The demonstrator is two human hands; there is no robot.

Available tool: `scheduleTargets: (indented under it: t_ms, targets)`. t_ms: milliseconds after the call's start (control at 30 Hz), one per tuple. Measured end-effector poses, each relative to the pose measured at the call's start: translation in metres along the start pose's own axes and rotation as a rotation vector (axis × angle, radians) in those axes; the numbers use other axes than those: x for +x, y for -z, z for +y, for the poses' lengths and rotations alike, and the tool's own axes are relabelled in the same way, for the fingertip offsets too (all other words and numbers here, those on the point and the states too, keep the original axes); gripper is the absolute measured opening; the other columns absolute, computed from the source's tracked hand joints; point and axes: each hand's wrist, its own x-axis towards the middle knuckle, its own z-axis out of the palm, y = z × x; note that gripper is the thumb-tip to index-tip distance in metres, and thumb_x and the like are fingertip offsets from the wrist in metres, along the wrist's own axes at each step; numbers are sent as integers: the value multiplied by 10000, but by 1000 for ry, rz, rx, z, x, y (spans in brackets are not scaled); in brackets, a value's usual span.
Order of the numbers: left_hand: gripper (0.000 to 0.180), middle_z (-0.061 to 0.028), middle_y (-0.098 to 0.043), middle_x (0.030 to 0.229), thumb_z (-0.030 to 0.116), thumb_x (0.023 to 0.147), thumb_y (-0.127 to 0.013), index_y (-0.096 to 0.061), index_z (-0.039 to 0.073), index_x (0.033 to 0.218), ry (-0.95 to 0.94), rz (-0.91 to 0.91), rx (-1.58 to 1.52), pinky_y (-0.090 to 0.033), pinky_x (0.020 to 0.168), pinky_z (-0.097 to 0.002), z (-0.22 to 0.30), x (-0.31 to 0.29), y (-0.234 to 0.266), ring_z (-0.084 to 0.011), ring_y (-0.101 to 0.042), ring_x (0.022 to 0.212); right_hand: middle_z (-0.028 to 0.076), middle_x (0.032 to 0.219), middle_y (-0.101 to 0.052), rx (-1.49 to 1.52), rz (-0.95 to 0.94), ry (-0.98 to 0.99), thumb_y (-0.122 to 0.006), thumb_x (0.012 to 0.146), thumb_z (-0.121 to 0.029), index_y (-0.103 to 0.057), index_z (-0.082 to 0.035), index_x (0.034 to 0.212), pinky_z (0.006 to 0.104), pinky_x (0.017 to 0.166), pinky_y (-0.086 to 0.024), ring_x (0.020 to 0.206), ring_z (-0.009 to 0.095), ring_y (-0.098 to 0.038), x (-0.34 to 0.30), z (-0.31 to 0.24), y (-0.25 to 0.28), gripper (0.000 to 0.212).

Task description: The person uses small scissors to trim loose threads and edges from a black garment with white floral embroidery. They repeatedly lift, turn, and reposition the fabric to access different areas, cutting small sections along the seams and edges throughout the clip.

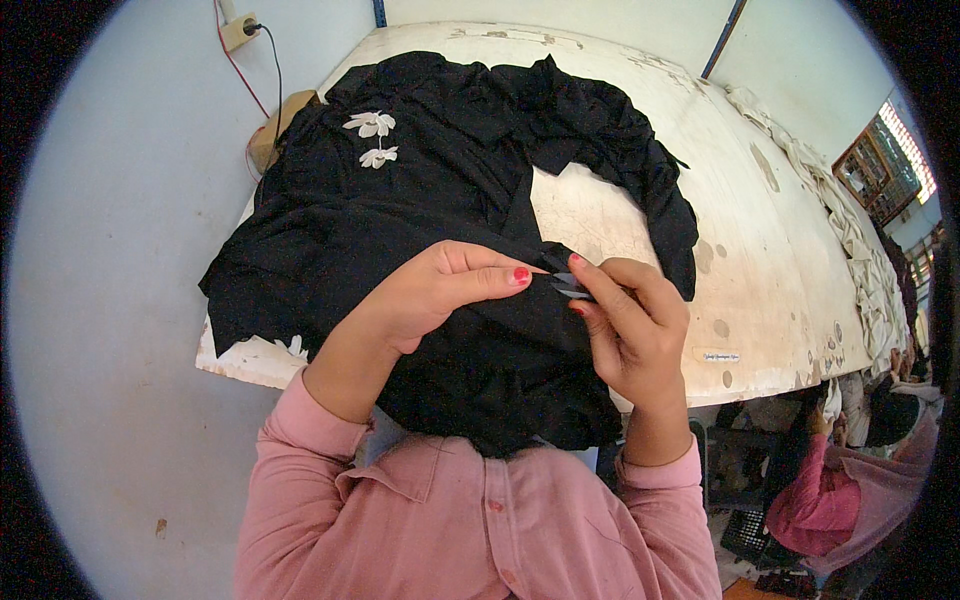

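A black garment lies spread over the table and hangs over its front edge toward my lap. Two white fabric flowers sit on its far left part. Thumb and fingers of my left hand are pinched on the black cloth near the middle. Close beside it, my right hand grips a small pair of thread snips. Their grey blades point left, at the cloth by my left fingertips. My right fingers hide the rest of the snips.
The worn white table extends to the right, with a small printed strip on it. Pale cloth is heaped along its right edge. A person in pink is at the lower right. A wall socket with cords is at the upper left.
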Motion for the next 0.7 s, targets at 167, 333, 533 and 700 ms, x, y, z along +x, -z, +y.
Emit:
scheduleTargets:
  t_ms: [167,333,533,700]
  targets:
    - [283,-108,-692,1006,175,883,-603,-668,-30,1067,8,9,8,-473,862,-262,0,-1,-1,-154,-648,909,62,842,-617,-95,13,49,-723,688,-88,-690,-98,1061,313,552,-446,633,207,-571,3,0,4,375]
    - [245,-63,-688,993,179,891,-628,-680,3,1052,22,-31,-76,-445,851,-221,-1,-1,0,-95,-610,915,29,835,-612,-156,-4,115,-727,679,-105,-696,-107,1053,304,515,-410,590,178,-537,4,-3,4,376]
    - [257,-66,-688,997,199,900,-617,-679,-4,1042,35,-50,-111,-450,841,-223,1,-2,-3,-96,-615,914,14,828,-605,-195,-1,144,-728,674,-118,-701,-108,1048,296,512,-397,587,163,-527,5,-5,3,375]
    - [268,-66,-685,1005,218,900,-615,-678,-4,1035,13,-56,-116,-449,838,-220,1,-3,-2,-93,-613,911,2,828,-605,-232,2,172,-719,681,-124,-705,-107,1044,293,505,-388,587,155,-522,6,-6,2,363]
